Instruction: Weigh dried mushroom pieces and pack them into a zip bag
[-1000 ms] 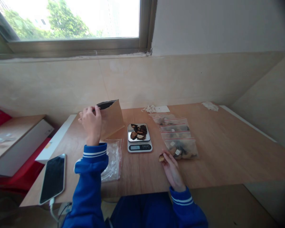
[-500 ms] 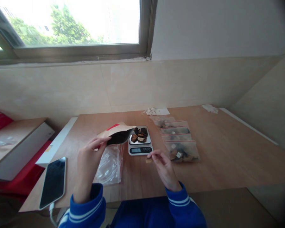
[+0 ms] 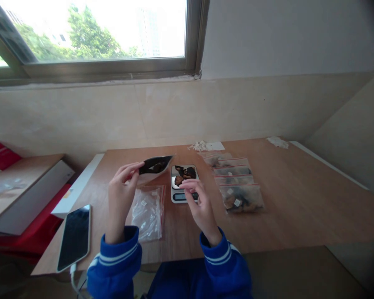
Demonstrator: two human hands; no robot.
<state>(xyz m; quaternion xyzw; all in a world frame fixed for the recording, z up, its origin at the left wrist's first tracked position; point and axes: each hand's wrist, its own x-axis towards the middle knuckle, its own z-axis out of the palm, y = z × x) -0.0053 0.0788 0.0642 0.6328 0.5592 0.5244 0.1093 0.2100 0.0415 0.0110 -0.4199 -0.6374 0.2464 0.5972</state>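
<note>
My left hand [image 3: 124, 187] grips the near left edge of an open pouch [image 3: 148, 177] with a dark inside, tilted with its mouth toward me. Dark pieces show inside it. My right hand [image 3: 199, 203] is over the front of a small digital scale [image 3: 176, 197], thumb and fingertips close together. Whatever may be between them is hidden. On the scale's plate lie brown and blackish dried slices [image 3: 190, 172], partly covered by my fingers.
Clear zip bags [image 3: 147, 216] lie below the pouch. Filled zip bags [image 3: 241, 199] overlap in a row right of the scale. A phone [image 3: 75, 232] with a cable lies at the left edge. White scraps [image 3: 200, 145] and crumpled tissue [image 3: 277, 142] are at the back.
My right hand has moved up and left from beside the scale to over its front; the small slice it pinched is no longer visible. The pouch has tipped so more of its inside shows.
</note>
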